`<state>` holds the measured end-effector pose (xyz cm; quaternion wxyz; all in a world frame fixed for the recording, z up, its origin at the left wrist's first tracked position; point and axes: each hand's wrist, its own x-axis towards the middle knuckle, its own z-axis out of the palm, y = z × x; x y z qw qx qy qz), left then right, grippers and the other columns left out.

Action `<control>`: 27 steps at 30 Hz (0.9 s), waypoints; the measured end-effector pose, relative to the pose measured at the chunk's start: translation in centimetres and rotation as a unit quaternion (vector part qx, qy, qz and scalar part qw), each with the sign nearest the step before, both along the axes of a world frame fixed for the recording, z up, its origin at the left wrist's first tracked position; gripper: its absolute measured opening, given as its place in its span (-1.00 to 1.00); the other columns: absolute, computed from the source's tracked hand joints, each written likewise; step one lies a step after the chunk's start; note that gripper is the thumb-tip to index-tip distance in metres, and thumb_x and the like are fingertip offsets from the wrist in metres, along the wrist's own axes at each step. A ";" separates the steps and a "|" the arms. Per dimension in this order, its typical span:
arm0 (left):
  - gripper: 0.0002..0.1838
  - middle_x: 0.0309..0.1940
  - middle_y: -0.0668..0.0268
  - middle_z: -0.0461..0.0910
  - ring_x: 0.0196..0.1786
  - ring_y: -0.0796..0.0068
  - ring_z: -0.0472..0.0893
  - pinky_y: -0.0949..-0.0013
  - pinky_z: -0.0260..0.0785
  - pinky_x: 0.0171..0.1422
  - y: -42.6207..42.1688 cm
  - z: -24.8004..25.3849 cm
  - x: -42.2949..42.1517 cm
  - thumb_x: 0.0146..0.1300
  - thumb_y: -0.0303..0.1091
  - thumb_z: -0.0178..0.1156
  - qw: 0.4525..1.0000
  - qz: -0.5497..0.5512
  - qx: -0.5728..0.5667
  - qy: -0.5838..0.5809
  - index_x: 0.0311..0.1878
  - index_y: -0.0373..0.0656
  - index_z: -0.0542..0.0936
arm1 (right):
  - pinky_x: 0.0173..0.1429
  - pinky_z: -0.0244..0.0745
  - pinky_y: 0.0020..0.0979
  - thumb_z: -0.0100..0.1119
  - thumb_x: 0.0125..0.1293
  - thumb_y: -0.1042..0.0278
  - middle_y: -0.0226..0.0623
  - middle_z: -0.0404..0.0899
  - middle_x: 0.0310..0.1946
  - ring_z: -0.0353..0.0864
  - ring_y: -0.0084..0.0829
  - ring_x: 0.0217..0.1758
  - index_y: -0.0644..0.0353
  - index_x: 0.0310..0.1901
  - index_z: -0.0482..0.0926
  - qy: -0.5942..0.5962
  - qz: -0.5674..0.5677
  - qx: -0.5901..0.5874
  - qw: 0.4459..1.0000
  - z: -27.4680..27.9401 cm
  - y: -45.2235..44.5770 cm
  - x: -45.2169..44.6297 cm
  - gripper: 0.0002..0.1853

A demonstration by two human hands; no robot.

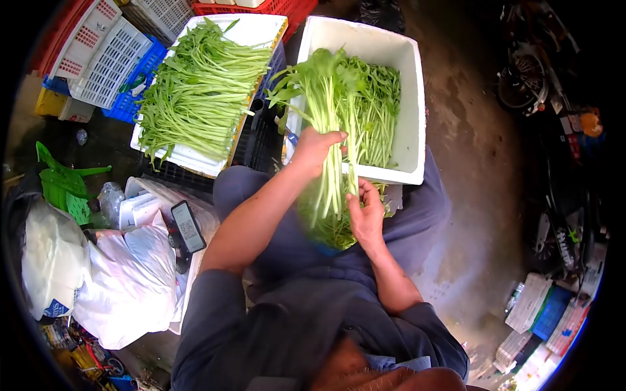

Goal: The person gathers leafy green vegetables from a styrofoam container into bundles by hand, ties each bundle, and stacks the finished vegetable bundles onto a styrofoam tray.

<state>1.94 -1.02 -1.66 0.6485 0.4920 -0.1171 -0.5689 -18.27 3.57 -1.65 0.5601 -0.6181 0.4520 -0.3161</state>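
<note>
My left hand (315, 151) is wrapped round a bunch of long green leafy stalks (321, 104), leaves pointing away from me. Close to the lower stems, my right hand (366, 214) has its fingers closed on a stalk (353, 146). The bunch hangs over the near left part of a white foam box (412, 117), which holds more greens (378, 104). Between my knees lie further greens (332, 231), partly hidden by the stems. Left of the box, a wide layer of stalks (202, 98) covers a white foam lid (261, 27).
Plastic crates (107, 58) stand at the upper left. White bags (130, 280) and a phone-like panel with a code (188, 226) are at the lower left. A wheeled vehicle (523, 78) and stacked crates (551, 313) stand at the right, beyond the wet floor (469, 163).
</note>
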 end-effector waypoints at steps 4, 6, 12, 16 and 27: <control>-0.75 -0.31 0.18 0.68 -0.38 0.34 0.69 0.27 0.60 -0.34 0.0 -1.0 0.1 0.24 -0.56 0.32 0.999 0.024 0.016 -0.032 -0.02 -0.39 0.61 | 0.07 0.59 -0.27 0.20 0.37 0.49 0.00 0.71 -0.10 0.74 -0.18 -0.05 0.32 0.19 0.52 0.077 0.028 -0.070 0.994 0.4 0.9 0.3 -0.63; -0.76 -0.35 0.17 0.67 -0.41 0.32 0.67 0.27 0.56 -0.39 0.1 -0.9 -0.2 0.23 -0.58 0.33 0.998 0.020 0.045 -0.045 -0.03 -0.38 0.62 | 0.07 0.60 -0.22 0.21 0.36 0.46 0.06 0.71 -0.10 0.75 -0.07 -0.04 0.31 0.19 0.53 0.090 0.035 -0.106 0.990 0.5 1.0 0.4 -0.63; -0.74 -0.36 0.15 0.65 -0.44 0.31 0.65 0.26 0.53 -0.40 0.2 -1.8 -0.4 0.21 -0.59 0.34 0.996 0.003 0.055 -0.064 -0.02 -0.36 0.61 | 0.05 0.61 -0.23 0.19 0.39 0.45 0.01 0.72 -0.12 0.75 -0.13 -0.07 0.32 0.17 0.53 0.085 0.053 -0.114 0.988 -0.1 1.4 0.3 -0.66; -0.68 -0.27 0.15 0.67 -0.37 0.33 0.67 0.29 0.56 -0.31 0.2 -1.3 -0.8 0.20 -0.62 0.32 0.996 0.017 0.021 -0.080 0.04 -0.38 0.59 | -0.03 0.58 -0.33 0.13 0.46 0.43 -0.14 0.70 -0.20 0.69 -0.36 -0.17 0.33 0.11 0.53 -0.014 0.005 0.023 1.000 -1.4 1.8 0.2 -0.74; -0.58 -0.05 0.18 0.67 -0.07 0.37 0.67 0.31 0.54 0.06 0.6 -0.9 -1.3 0.23 -0.63 0.27 0.996 0.011 -0.036 -0.076 0.18 -0.36 0.54 | -0.13 0.58 -0.31 0.13 0.45 0.40 -0.11 0.70 -0.31 0.69 -0.37 -0.27 0.35 -0.01 0.57 0.038 -0.038 0.003 0.999 -0.5 -0.2 1.5 -0.79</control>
